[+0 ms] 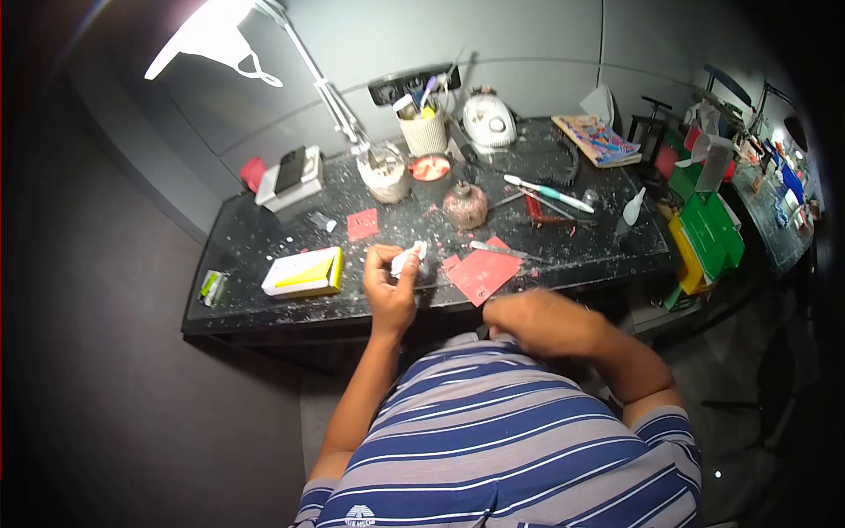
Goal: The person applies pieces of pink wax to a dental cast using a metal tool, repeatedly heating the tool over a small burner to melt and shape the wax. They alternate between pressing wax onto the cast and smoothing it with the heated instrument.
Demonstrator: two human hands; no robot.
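Observation:
My left hand [392, 295] is raised over the front edge of the black table [255, 238], its fingers and thumb closed on a small white piece [408, 260] that looks like plaster. Low in front of my striped shirt is my right hand [532, 319], bent inward and smeared by motion; its fingertips are hidden. Just beyond it lie red wax-like sheets [484, 275], with a slim metal tool [503, 252] across their far part. A smaller red square [362, 224] rests past my left hand. Behind the sheets stands a round, stained jar [466, 206].
On the left are a white-and-yellow box [304, 271] and a phone [291, 171] on a white box. A lamp [207, 40] overhangs the back. Further back stand a tool cup [423, 134] and a white device [488, 121]. A toothbrush [550, 193] lies at right.

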